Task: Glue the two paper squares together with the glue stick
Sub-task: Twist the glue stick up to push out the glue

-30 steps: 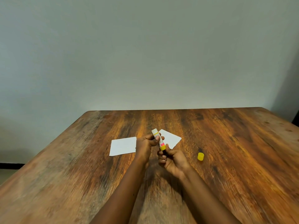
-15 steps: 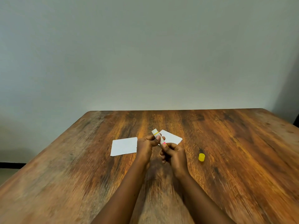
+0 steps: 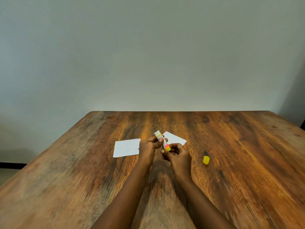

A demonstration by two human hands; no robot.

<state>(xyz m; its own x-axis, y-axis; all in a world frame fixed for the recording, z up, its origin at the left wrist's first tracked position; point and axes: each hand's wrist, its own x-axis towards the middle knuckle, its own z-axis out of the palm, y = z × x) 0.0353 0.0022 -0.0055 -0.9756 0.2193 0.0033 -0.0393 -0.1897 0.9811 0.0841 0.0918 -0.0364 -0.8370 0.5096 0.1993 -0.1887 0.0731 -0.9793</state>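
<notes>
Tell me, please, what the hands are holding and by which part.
Both hold the glue stick: the left hand grips its white barrel near the middle, and the right hand pinches its yellow bottom end.

The table (image 3: 247, 162) is wood with a dark-streaked grain, worn pale and rough-looking along its left side, mostly matt. The left paper (image 3: 126, 147) and right paper (image 3: 175, 138) are plain white, matt and smooth. The glue stick (image 3: 160, 139) looks like smooth plastic, as does the yellow cap (image 3: 206, 160). The wall (image 3: 148, 55) is flat matt paint.
</notes>
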